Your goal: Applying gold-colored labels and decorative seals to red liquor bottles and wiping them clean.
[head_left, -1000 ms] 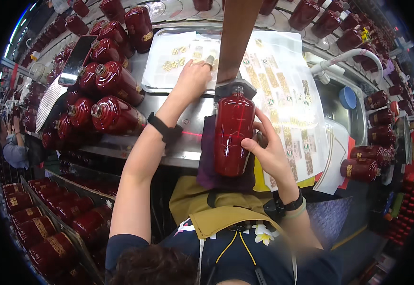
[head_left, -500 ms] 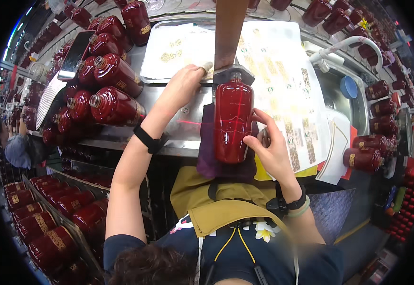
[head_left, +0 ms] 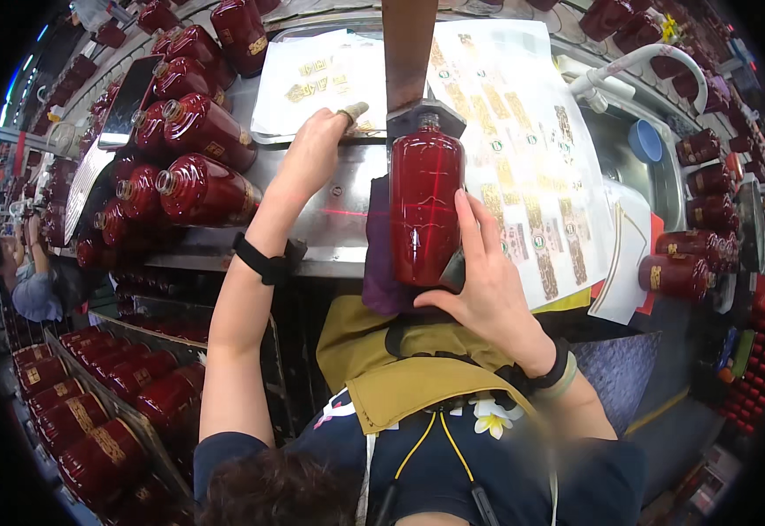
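Note:
A glossy dark-red glass bottle lies with its clear neck away from me, against a dark holder, a purple cloth under it. Red light lines cross its face. My right hand is at its lower right, long fingers along the side and thumb by the base. Left of the bottle, my left hand is closed over the near edge of a tray, a beige cover on one fingertip. Whatever it pinches is hidden. White sheets with gold decals lie just beyond it.
Several red bottles are stacked at the left, beside a phone. A large decal sheet spreads to the right. Beyond it are a sink with a white faucet and a blue bowl. A brown upright post stands behind the bottle.
My left hand has moved left, away from the bottle's neck. My right hand has slid toward the bottle's base, its thumb now by the bottom edge. The whole view has shifted slightly.

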The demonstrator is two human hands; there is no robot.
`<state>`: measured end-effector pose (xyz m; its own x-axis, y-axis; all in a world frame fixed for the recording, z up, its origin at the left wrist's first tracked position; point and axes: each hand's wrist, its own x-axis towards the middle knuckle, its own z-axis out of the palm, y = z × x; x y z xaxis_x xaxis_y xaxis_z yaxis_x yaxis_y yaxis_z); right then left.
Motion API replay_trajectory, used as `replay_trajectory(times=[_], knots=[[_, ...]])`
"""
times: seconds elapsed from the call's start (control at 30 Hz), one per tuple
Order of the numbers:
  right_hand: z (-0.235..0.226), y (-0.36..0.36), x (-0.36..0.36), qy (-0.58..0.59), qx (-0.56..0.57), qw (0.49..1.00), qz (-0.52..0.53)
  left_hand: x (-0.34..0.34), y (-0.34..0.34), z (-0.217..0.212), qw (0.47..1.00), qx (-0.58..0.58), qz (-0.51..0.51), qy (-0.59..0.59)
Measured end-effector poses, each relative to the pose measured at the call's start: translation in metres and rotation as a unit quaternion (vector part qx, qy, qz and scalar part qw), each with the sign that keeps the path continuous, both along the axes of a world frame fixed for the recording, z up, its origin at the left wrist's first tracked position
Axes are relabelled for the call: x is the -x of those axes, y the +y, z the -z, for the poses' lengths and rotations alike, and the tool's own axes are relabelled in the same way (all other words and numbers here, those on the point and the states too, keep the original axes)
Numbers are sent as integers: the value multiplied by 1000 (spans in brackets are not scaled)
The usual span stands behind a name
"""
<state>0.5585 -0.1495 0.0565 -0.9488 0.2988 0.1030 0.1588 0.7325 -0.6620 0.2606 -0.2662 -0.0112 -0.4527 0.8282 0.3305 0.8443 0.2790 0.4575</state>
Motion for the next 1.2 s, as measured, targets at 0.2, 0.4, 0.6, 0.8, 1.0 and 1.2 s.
replay_trajectory(times=[0.2,0.4,0.6,0.8,1.0,1.2], knots=[[19,1,3,66,-22,997,17,-14,-8,-16,998,-27,-48,-9],[19,9,0,55,24,998,14,-74,-5,-63,977,-192,-85,-27],[-3,38,3,22,281,955,90,-141,4,-86,986,-150,65,-28],[4,58,44,119,356,920,108,-157,-7,-77,975,-202,-29,-90],[6,64,84,84,424,893,124,-152,11,-60,766,-228,-81,-596],[10,58,88,98,417,895,123,-149,9,-53,776,-191,-56,-599]])
